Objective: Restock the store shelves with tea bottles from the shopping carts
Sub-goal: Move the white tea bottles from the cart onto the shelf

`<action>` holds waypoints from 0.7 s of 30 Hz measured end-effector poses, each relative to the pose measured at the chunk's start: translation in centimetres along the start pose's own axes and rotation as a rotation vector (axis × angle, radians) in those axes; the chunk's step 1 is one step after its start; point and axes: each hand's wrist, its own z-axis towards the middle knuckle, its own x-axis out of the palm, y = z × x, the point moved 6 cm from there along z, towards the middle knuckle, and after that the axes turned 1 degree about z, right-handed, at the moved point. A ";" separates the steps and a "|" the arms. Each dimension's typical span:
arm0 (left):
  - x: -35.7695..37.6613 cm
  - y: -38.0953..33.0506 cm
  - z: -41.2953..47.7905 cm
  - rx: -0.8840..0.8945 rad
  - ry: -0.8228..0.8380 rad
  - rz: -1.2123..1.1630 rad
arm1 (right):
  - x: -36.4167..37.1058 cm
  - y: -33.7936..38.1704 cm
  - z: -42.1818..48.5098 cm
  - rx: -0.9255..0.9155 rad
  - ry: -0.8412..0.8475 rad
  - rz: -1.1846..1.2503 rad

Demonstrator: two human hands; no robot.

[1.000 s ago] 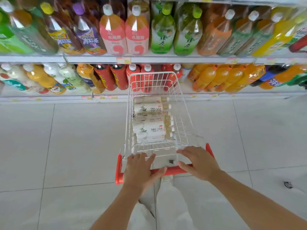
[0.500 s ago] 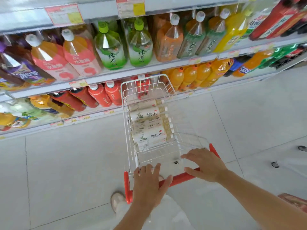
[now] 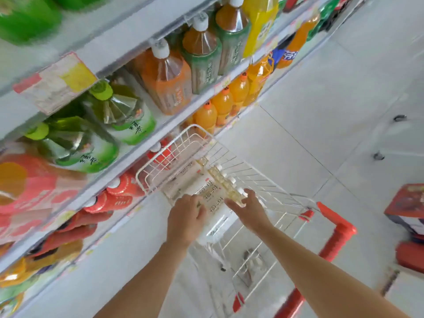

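Several tea bottles (image 3: 197, 177) with white labels and pale caps lie side by side in the basket of a white wire cart (image 3: 263, 177) beside the shelves (image 3: 137, 154). Both my arms reach into the basket. My left hand (image 3: 185, 216) curls over the base end of the nearest tea bottle (image 3: 216, 204). My right hand (image 3: 249, 208) lies on that bottle's neck end with its fingers spread and fairly straight. The view is blurred by motion.
The cart's red handle (image 3: 339, 232) is at my right. Large green tea bottles (image 3: 128, 115), orange-labelled bottles (image 3: 169, 86) and orange soda (image 3: 222, 104) fill the shelves on the left. Red boxes (image 3: 406, 205) stand on the tiled floor at the right.
Both hands left the red handle and went forward into the basket onto the nearest tea bottle. The view swung so the shelves now run along the left.
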 end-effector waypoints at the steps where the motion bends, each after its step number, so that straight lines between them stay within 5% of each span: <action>1: 0.2 0.6 1.4 0.028 0.028 0.013 | 1.3 -0.8 0.6 0.084 -0.013 0.062; 7: 3.8 2.3 8.7 0.122 0.161 0.086 | 7.4 -3.9 4.2 0.336 -0.084 0.293; 21: 8.4 3.3 14.4 0.146 0.153 0.364 | 7.4 -5.6 2.8 0.130 -0.263 0.519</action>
